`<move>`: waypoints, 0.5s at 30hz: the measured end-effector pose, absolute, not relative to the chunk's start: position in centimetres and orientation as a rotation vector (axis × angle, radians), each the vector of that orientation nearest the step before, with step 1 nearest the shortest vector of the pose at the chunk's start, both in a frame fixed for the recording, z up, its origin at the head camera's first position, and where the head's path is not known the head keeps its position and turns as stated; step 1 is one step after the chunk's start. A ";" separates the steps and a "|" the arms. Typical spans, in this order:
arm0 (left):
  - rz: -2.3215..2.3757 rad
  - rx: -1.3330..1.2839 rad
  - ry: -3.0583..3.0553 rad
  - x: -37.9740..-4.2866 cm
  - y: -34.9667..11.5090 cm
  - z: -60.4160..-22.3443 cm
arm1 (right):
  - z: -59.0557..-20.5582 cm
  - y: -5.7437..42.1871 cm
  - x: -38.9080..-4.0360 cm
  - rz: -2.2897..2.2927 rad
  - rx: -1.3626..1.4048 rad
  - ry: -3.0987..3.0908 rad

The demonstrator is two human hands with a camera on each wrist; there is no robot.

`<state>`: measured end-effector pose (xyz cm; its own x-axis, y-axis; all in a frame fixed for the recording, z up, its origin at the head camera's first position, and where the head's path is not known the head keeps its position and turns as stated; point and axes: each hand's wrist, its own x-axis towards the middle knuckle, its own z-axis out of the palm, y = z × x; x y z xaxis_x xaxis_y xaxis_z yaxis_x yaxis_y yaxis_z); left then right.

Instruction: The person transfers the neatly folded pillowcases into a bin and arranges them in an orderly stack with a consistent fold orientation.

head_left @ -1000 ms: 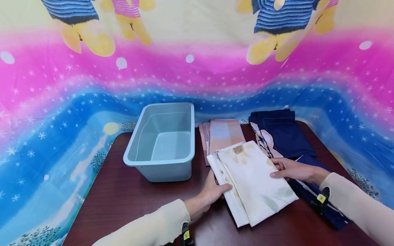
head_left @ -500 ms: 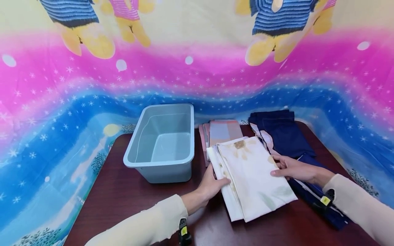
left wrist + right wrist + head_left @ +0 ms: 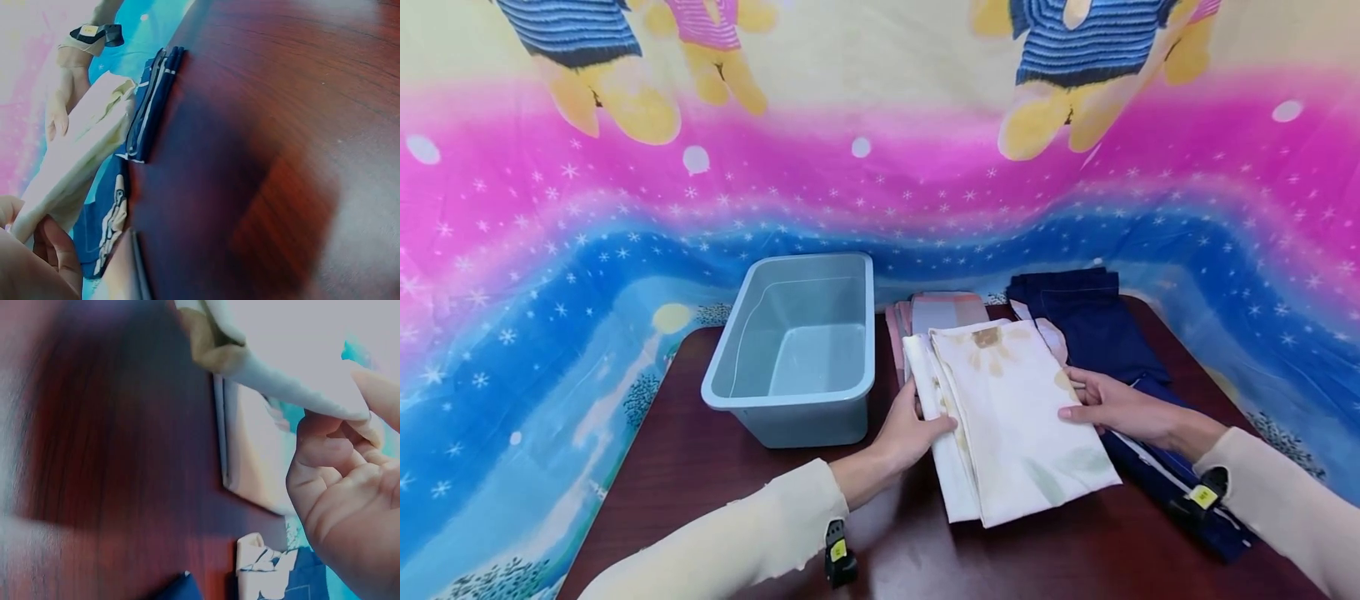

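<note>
A folded white cloth with a printed flower (image 3: 1015, 425) is held up over the table between both hands. My left hand (image 3: 904, 427) grips its left edge, thumb on top and fingers beneath; the left wrist view shows those curled fingers (image 3: 57, 247) under the fabric. On the opposite side my right hand (image 3: 1116, 406) pinches the cloth's right edge, and in the right wrist view its fingers (image 3: 328, 450) curl below the layers. Behind the white cloth lies a folded pink and grey checked cloth (image 3: 951, 310), partly covered by it from the head view.
A grey-blue plastic tub (image 3: 805, 400) stands at the left on the dark red-brown table (image 3: 662, 492). Folded navy cloth (image 3: 1090, 325) lies at the back right, with another navy folded piece (image 3: 1217, 525) under the right forearm. A printed curtain (image 3: 880, 200) hangs behind the table.
Both hands have moved the white cloth slightly away from me and a little to the left, covering more of the checked cloth. The grip of each hand looks the same.
</note>
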<state>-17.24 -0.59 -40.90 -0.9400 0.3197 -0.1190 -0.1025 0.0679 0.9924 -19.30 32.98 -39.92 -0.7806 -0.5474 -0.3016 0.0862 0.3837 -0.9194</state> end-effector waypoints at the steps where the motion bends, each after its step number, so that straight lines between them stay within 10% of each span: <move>1: 1.934 0.219 2.049 -17.3 -0.7 -40.6 | -39.8 32.8 -19.3 -1.424 -0.392 2.074; 15: 1.878 0.240 2.115 -18.0 -2.8 -36.7 | -36.6 30.7 -18.6 -1.448 -0.377 2.110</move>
